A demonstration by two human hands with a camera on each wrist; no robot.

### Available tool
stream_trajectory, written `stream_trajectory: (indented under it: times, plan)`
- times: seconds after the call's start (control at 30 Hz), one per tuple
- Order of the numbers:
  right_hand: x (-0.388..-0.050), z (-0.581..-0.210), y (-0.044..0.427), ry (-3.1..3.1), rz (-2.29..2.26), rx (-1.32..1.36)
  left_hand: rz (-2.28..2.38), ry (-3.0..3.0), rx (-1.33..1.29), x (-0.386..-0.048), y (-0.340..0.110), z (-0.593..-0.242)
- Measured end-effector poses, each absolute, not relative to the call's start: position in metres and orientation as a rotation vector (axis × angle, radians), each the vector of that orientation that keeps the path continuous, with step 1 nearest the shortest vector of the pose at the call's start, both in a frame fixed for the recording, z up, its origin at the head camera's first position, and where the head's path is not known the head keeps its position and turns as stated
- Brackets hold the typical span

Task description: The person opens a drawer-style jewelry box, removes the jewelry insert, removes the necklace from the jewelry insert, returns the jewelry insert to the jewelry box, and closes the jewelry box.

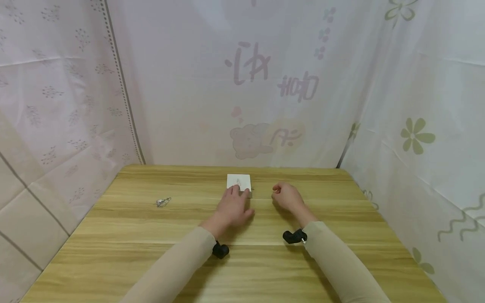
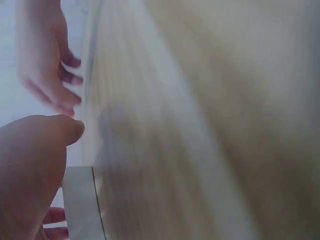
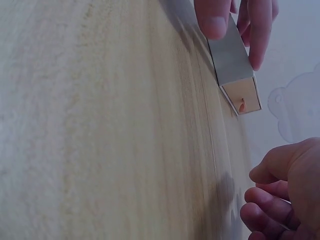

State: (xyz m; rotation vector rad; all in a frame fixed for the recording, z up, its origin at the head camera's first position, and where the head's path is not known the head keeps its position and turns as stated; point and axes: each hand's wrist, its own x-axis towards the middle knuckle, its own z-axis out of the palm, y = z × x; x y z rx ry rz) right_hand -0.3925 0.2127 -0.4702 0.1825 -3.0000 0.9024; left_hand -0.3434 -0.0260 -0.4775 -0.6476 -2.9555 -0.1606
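A small white box [image 1: 238, 181] with fine print on its lid lies near the back of the table. My left hand [image 1: 233, 208] rests its fingers on the box's top, the thumb stretched out apart from it. In the right wrist view, the box's end shows a peach-coloured drawer face with a small ribbon pull tab [image 3: 242, 105]. To the right of the box, my right hand [image 1: 288, 197] hovers with loosely curled fingers and nothing visible between them. A gap separates it from the tab end of the box.
A thin silvery tangle [image 1: 163, 202], like a fine chain, lies on the left part of the wooden table [image 1: 182, 252]. Patterned curtains [image 1: 182, 84] enclose the table at the back and both sides. Each wrist bears a black camera mount [image 1: 294, 237].
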Motion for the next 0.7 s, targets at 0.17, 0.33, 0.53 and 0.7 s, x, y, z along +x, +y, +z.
stream_trajectory:
  times: [0.17,0.33,0.53,0.7]
  plan:
    - [-0.391,-0.470,0.215,-3.002,0.931,0.154,-0.134,-2.992,-0.596,-0.364,-0.033,-0.481]
    - [-0.391,-0.470,0.216,-2.994,0.920,0.157,-0.197,-3.038,-0.538,-0.381,-0.036,-0.484]
    - [-0.392,-0.469,0.217,-2.990,0.930,0.164,-0.256,-3.066,-0.489,-0.396,-0.035,-0.483]
    - [-0.391,-0.468,0.218,-2.987,0.932,0.158,-0.295,-3.085,-0.469,-0.404,-0.033,-0.481]
